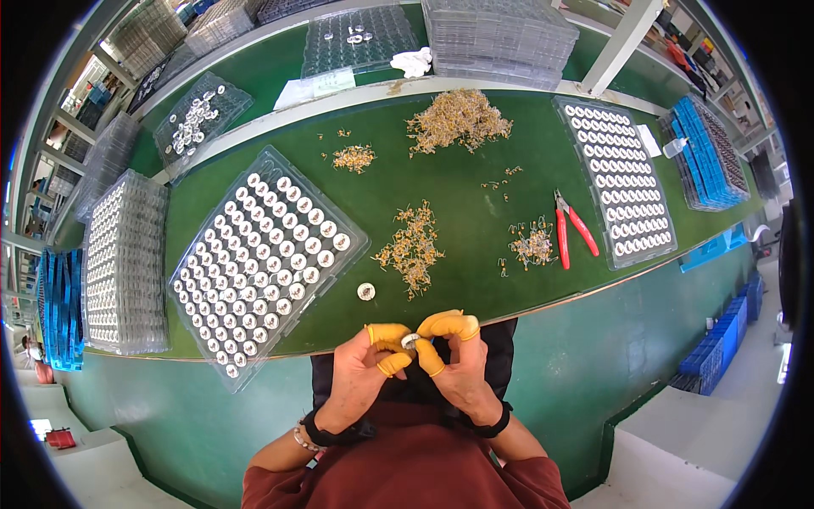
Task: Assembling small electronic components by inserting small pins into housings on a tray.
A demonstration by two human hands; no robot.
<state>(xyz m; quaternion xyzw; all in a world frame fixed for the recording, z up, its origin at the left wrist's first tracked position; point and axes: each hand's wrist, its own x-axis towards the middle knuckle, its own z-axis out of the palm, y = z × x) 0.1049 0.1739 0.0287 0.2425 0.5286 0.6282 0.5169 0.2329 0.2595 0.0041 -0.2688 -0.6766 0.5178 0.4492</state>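
Observation:
Yellow finger cots cover the fingertips of both my hands. My left hand (370, 360) and my right hand (455, 352) meet at the table's front edge, pinching a small round white part (410, 341) between them. Fingers hide most of that part. One loose white disc (365, 292) lies on the green table just beyond my left hand. Farther out is a pile of small yellow-orange components with wire leads (411, 246). To the right sits a smaller heap of similar leaded components (533, 244), beside red-handled cutting pliers (572, 227) with their handles apart.
A clear tray filled with white discs (263, 267) overhangs the front edge at left. Another filled tray (617, 180) stands at right, near blue trays (708, 157). A large component pile (458, 119) lies toward the back. Stacked clear trays (127, 263) rise at far left.

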